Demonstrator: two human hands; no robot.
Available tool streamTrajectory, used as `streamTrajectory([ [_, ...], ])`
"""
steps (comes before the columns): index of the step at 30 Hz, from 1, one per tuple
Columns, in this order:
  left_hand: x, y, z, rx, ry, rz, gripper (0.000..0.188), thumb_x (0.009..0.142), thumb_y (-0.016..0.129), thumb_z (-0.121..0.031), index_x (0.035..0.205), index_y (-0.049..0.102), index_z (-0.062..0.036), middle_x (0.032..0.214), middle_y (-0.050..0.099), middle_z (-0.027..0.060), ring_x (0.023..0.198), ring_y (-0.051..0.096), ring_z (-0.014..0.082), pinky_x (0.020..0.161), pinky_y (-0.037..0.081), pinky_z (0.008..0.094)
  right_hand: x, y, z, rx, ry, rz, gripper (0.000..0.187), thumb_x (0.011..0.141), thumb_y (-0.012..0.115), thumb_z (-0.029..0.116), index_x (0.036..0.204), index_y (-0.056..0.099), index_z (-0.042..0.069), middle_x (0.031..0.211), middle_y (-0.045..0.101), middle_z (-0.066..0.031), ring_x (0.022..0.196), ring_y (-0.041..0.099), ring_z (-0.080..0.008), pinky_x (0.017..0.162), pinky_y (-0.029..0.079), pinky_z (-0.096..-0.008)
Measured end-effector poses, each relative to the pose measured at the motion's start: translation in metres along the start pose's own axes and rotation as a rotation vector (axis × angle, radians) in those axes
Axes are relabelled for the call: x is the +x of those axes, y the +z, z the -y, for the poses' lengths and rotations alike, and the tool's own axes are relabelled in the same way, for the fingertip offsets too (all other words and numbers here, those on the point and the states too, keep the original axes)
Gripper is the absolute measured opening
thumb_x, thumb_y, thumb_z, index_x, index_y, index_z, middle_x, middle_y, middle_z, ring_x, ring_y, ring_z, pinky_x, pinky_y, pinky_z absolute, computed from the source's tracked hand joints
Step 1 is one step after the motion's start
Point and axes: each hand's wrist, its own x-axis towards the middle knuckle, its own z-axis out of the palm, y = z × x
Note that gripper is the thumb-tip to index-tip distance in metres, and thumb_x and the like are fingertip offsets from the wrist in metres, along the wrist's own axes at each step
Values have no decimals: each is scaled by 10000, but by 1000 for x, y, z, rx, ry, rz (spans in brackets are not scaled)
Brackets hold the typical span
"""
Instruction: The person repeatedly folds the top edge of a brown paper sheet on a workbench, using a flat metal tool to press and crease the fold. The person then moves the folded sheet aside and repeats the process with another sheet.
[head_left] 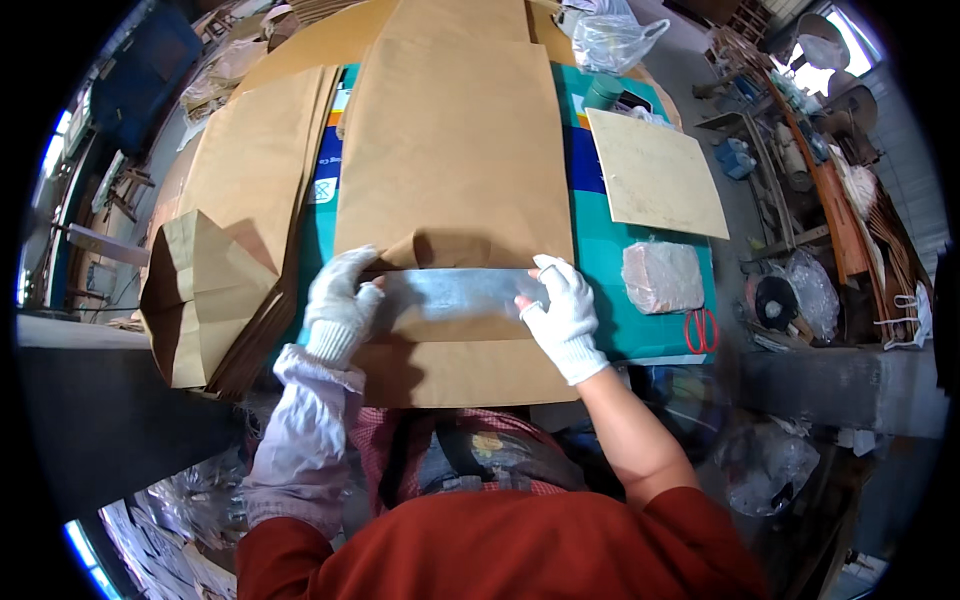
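A large brown paper bag (455,140) lies lengthwise in front of me, its near end folded, with a raised crease. Across that end is a flat, shiny grey strip (450,293), slightly blurred; its material I cannot tell. My left hand (342,300), in a white glove with bare fingertips, is closed on the strip's left end. At the other end my right hand (562,315), gloved the same way, pinches the strip between thumb and fingers. Left of the bag is a stack of brown paper bags (245,150), the nearest one with its end folded open (200,300).
Teal and blue sheeting (610,345) covers the table. To the right are a pale square board (655,172), a plastic-wrapped pinkish block (662,278), red-handled scissors (702,332) and a green cup (602,92). Beyond them is a clear plastic bag (612,42). A cluttered wooden bench (835,215) stands farther right.
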Motion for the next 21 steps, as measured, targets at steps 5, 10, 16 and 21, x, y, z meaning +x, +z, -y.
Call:
streamTrajectory([
  [5, -8, -34, -17, 368, -565, 201, 653, 759, 898, -342, 1328, 659, -128, 1293, 713, 107, 1249, 646, 299, 1052, 509, 410, 43, -28, 16, -157, 31, 308, 713, 606, 952, 479, 1111, 649, 78, 1262, 635, -148, 1154, 641, -356, 953, 549, -446],
  [10, 12, -41, -6, 211, -575, 268, 428, 815, 872, -270, 1168, 723, -78, 1099, 780, 109, 1026, 737, 254, 891, 558, 377, 98, -10, -66, 187, 355, -16, 396, 821, 839, 290, 1129, 691, 91, 1290, 666, -129, 1083, 685, -315, 925, 558, -438],
  [16, -31, -58, 18, -157, -663, -100, 102, 933, 698, -140, 1034, 711, -128, 766, 634, -5, 697, 601, 103, 639, 513, 312, 30, -16, -1, -39, 62, 227, 574, 916, 742, 235, 1411, 561, 7, 1397, 602, -213, 1242, 606, -419, 1016, 517, -483],
  [21, -11, -103, -21, -528, -311, -248, 56, 930, 656, -27, 967, 697, -38, 835, 693, 33, 749, 652, 142, 688, 535, 295, 11, -28, 27, -188, 295, 399, 381, 885, 766, 205, 1204, 667, 22, 1187, 698, -208, 1109, 676, -413, 963, 549, -452],
])
